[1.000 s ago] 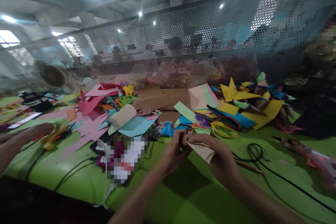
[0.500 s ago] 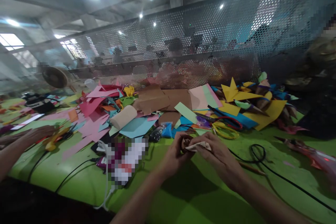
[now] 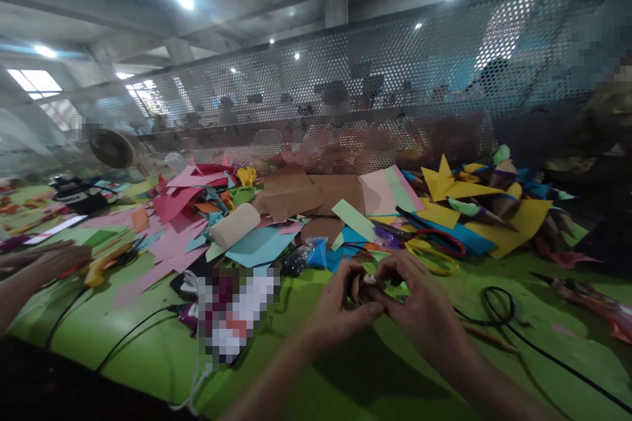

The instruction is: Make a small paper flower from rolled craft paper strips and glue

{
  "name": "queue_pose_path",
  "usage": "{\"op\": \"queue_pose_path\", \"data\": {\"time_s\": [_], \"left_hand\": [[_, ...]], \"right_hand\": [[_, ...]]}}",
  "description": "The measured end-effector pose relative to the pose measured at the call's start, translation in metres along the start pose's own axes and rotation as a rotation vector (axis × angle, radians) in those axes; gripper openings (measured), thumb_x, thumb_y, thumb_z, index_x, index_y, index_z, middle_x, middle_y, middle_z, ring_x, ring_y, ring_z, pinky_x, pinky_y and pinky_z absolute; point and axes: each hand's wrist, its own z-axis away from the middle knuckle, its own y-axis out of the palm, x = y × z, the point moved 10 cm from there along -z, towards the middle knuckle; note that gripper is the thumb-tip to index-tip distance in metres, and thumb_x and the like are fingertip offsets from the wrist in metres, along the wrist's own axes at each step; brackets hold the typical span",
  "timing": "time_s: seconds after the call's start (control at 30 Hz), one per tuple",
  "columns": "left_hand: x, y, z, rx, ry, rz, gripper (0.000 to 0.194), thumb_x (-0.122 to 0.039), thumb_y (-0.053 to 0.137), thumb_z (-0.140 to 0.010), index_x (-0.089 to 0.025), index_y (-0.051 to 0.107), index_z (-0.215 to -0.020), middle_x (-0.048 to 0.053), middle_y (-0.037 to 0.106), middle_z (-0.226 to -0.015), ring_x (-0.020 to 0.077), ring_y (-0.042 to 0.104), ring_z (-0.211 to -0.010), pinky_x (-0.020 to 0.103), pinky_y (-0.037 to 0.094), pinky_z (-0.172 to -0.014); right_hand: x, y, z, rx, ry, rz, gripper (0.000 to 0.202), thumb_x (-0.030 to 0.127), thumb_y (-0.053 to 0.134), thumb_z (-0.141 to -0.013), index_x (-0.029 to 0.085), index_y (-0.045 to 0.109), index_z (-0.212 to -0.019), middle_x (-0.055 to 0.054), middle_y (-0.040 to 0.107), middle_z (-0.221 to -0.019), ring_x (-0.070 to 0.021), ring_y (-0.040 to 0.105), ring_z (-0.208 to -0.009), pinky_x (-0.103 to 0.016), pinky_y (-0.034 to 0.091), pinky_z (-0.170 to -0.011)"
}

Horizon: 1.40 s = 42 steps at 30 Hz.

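Above the green table, my two hands meet around a small rolled piece of brown paper with a pale part near its top. My left hand curls around its left side, the thumb stretched along the bottom. On the other side, my right hand pinches it with bent fingers. Much of the piece is hidden by my fingers. Just behind my hands lie red-handled scissors, yellow-handled scissors and a small blue packet.
Coloured paper is heaped along the back, with a beige roll and yellow star shapes. A power strip lies left, a black cable and glue gun right. Another person's hand rests far left, beside a yellow glue gun.
The pale flap, earlier stretched out toward my right hand, is now gathered in between my fingers. Both hands sit slightly lower and closer together. The view has shifted a little.
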Motion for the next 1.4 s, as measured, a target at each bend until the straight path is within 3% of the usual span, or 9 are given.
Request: {"op": "queue_pose_path", "data": {"time_s": [0.2, 0.37, 0.47, 0.57, 0.8, 1.0, 1.2, 1.4], "left_hand": [[0.003, -0.003, -0.001, -0.054, -0.035, 0.011, 0.023, -0.034, 0.061, -0.087, -0.021, 0.048, -0.101, -0.003, 0.039, -0.085, 0.0133, 0.036, -0.078, 0.025, 0.036, -0.072], [0.002, -0.006, -0.003, -0.092, -0.041, 0.059, 0.021, -0.027, 0.063, -0.085, -0.021, 0.048, -0.098, -0.004, 0.04, -0.083, 0.0127, 0.038, -0.077, 0.024, 0.036, -0.072], [-0.002, -0.006, -0.003, -0.061, -0.02, 0.1, 0.024, -0.023, 0.065, -0.082, -0.02, 0.05, -0.101, -0.003, 0.043, -0.085, 0.013, 0.04, -0.079, 0.024, 0.037, -0.074], [-0.005, -0.005, -0.002, -0.038, -0.012, 0.133, 0.021, -0.023, 0.062, -0.084, -0.02, 0.051, -0.101, -0.002, 0.046, -0.089, 0.0135, 0.042, -0.083, 0.024, 0.037, -0.076], [-0.004, -0.012, -0.004, -0.122, -0.061, 0.138, 0.024, -0.037, 0.06, -0.087, -0.02, 0.046, -0.094, -0.004, 0.038, -0.081, 0.0124, 0.035, -0.075, 0.024, 0.033, -0.07], [0.001, -0.015, -0.003, -0.141, -0.041, 0.076, 0.02, -0.027, 0.058, -0.083, -0.02, 0.049, -0.099, -0.003, 0.044, -0.084, 0.0137, 0.041, -0.078, 0.025, 0.037, -0.072], [0.001, -0.012, -0.002, -0.058, 0.022, -0.143, 0.028, -0.017, 0.062, -0.068, -0.019, 0.049, -0.093, -0.005, 0.042, -0.079, 0.0129, 0.037, -0.073, 0.023, 0.031, -0.064], [-0.002, -0.013, -0.005, -0.109, -0.075, 0.113, 0.016, -0.021, 0.057, -0.077, -0.019, 0.048, -0.09, -0.004, 0.04, -0.081, 0.0128, 0.04, -0.077, 0.024, 0.036, -0.071]], "right_hand": [[0.019, 0.001, 0.003, 0.028, -0.215, 0.084, 0.005, 0.018, 0.062, -0.092, 0.022, 0.064, -0.093, -0.004, 0.067, -0.09, -0.0215, 0.06, -0.09, -0.034, 0.047, -0.078], [0.029, 0.003, 0.009, 0.038, -0.333, 0.303, 0.016, 0.017, 0.055, -0.095, 0.023, 0.068, -0.103, -0.008, 0.069, -0.108, -0.0255, 0.06, -0.1, -0.042, 0.046, -0.087], [0.028, 0.016, 0.013, 0.141, -0.372, 0.387, 0.025, 0.015, 0.051, -0.094, 0.022, 0.068, -0.112, -0.01, 0.067, -0.123, -0.0292, 0.058, -0.109, -0.046, 0.046, -0.091], [0.025, 0.021, 0.012, 0.194, -0.367, 0.365, 0.028, 0.016, 0.05, -0.095, 0.022, 0.067, -0.116, -0.011, 0.065, -0.126, -0.0297, 0.056, -0.116, -0.047, 0.047, -0.094], [0.037, -0.001, 0.011, 0.064, -0.416, 0.277, 0.03, 0.016, 0.056, -0.093, 0.024, 0.064, -0.122, -0.011, 0.064, -0.123, -0.0264, 0.056, -0.118, -0.043, 0.048, -0.094], [0.028, 0.017, 0.017, 0.199, -0.37, 0.367, 0.037, 0.027, 0.053, -0.097, 0.028, 0.058, -0.134, -0.009, 0.057, -0.14, -0.0294, 0.053, -0.123, -0.048, 0.046, -0.097], [0.016, 0.033, 0.018, 0.302, -0.31, 0.404, 0.027, 0.037, 0.052, -0.098, 0.028, 0.063, -0.122, -0.007, 0.053, -0.145, -0.0301, 0.049, -0.126, -0.052, 0.044, -0.099], [0.024, 0.022, 0.014, 0.244, -0.321, 0.322, 0.037, 0.031, 0.048, -0.1, 0.028, 0.055, -0.136, -0.009, 0.053, -0.144, -0.0284, 0.048, -0.128, -0.05, 0.045, -0.1]]}}
